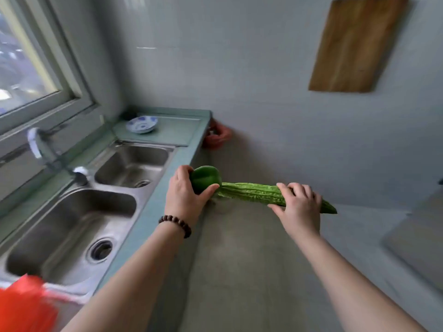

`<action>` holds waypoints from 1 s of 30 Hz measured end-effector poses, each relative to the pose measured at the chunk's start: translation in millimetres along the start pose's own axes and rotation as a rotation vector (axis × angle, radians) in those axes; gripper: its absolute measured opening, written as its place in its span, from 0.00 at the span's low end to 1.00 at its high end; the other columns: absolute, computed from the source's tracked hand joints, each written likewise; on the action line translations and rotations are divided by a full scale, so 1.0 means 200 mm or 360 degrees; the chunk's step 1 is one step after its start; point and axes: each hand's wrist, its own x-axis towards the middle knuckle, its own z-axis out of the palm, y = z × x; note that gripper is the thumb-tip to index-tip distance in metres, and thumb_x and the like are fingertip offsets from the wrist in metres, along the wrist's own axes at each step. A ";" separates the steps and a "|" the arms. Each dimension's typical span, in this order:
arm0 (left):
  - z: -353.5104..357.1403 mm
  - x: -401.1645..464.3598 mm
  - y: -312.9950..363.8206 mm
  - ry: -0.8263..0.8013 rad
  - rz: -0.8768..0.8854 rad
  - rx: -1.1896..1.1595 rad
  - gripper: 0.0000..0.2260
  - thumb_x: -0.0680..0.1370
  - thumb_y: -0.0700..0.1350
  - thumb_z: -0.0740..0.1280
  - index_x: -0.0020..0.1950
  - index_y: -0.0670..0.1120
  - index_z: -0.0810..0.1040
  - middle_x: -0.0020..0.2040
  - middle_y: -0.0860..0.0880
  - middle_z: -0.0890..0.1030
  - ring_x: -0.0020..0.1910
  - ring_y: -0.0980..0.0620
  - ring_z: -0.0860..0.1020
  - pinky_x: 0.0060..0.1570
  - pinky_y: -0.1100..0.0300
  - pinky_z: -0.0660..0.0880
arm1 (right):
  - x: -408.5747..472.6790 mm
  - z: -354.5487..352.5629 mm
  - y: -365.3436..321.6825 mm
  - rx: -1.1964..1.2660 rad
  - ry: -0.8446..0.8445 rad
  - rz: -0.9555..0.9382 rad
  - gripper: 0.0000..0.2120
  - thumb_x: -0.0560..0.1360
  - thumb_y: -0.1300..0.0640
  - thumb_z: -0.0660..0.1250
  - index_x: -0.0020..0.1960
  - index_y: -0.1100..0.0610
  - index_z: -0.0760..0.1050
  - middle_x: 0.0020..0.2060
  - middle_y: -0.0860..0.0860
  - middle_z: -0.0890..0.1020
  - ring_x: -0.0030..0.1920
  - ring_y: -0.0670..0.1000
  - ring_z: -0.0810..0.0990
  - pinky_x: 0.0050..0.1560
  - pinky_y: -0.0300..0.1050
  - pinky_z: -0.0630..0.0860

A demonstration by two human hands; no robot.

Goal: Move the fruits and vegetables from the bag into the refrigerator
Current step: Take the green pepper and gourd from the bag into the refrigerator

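Up front in the head view, both bare hands are raised in the air over the grey floor, just off the table's long outer edge. The left hand (pixel 185 194) grips a green bell pepper (pixel 206 179), its fingers (pixel 183 169) curled over the top and the thumb pressed under the fruit's right side. A dark beaded bracelet (pixel 176 224) circles that wrist. The right hand (pixel 299 207) holds a long, ridged bitter gourd (pixel 249 192), fingers wrapped over its upper side near the right end and the thumb stretched beneath it. The gourd lies roughly level, its left tip reaching to the pepper and the left thumb, its pointed right tip sticking out past the right hand.

To the left runs the pale green table (pixel 143 219) with a double steel sink (pixel 72 212) set into it and a tap (pixel 38 144) at the window side. A blue-and-white dish (pixel 142 124) sits at the table's far end, near the corner of the wall. A blurred red plastic bag (pixel 24 305) shows at the table's near left corner. A wooden cutting board (pixel 357 44) hangs on the wall at upper right. No refrigerator can be made out with certainty.
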 end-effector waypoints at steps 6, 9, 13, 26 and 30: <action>0.64 0.12 0.52 -0.0295 0.0190 -0.0214 0.29 0.65 0.58 0.76 0.55 0.46 0.66 0.50 0.47 0.75 0.51 0.46 0.74 0.49 0.55 0.74 | 0.02 -0.15 0.73 -0.0197 0.0104 0.0351 0.26 0.64 0.43 0.75 0.59 0.53 0.76 0.48 0.54 0.79 0.50 0.60 0.74 0.49 0.54 0.67; 0.92 0.14 0.76 -0.0446 0.0254 -0.0327 0.30 0.64 0.58 0.76 0.56 0.46 0.66 0.51 0.44 0.76 0.50 0.46 0.76 0.48 0.54 0.74 | 0.00 -0.23 1.04 -0.0302 0.0139 0.0545 0.26 0.64 0.43 0.74 0.58 0.53 0.76 0.47 0.53 0.79 0.50 0.60 0.74 0.49 0.53 0.67; 1.27 0.16 1.04 -0.0652 0.0374 -0.0400 0.31 0.64 0.58 0.76 0.58 0.46 0.66 0.52 0.45 0.76 0.49 0.48 0.75 0.46 0.58 0.71 | -0.03 -0.32 1.37 -0.0447 0.0189 0.0807 0.26 0.64 0.44 0.75 0.58 0.52 0.76 0.47 0.53 0.79 0.49 0.59 0.74 0.48 0.53 0.67; 2.37 0.45 1.85 -0.1153 0.0885 -0.0679 0.30 0.66 0.59 0.74 0.59 0.48 0.65 0.51 0.49 0.73 0.50 0.50 0.72 0.45 0.59 0.70 | 0.15 -0.41 2.30 -0.0870 0.0396 0.1396 0.26 0.64 0.43 0.75 0.58 0.53 0.77 0.46 0.55 0.80 0.48 0.60 0.75 0.48 0.53 0.67; 2.65 0.56 2.12 -0.1319 0.1000 -0.0736 0.29 0.66 0.59 0.74 0.59 0.49 0.66 0.52 0.50 0.73 0.49 0.51 0.73 0.45 0.59 0.71 | 0.29 -0.46 2.53 -0.0999 0.0451 0.1547 0.26 0.63 0.43 0.75 0.57 0.53 0.77 0.45 0.54 0.80 0.48 0.60 0.76 0.48 0.53 0.67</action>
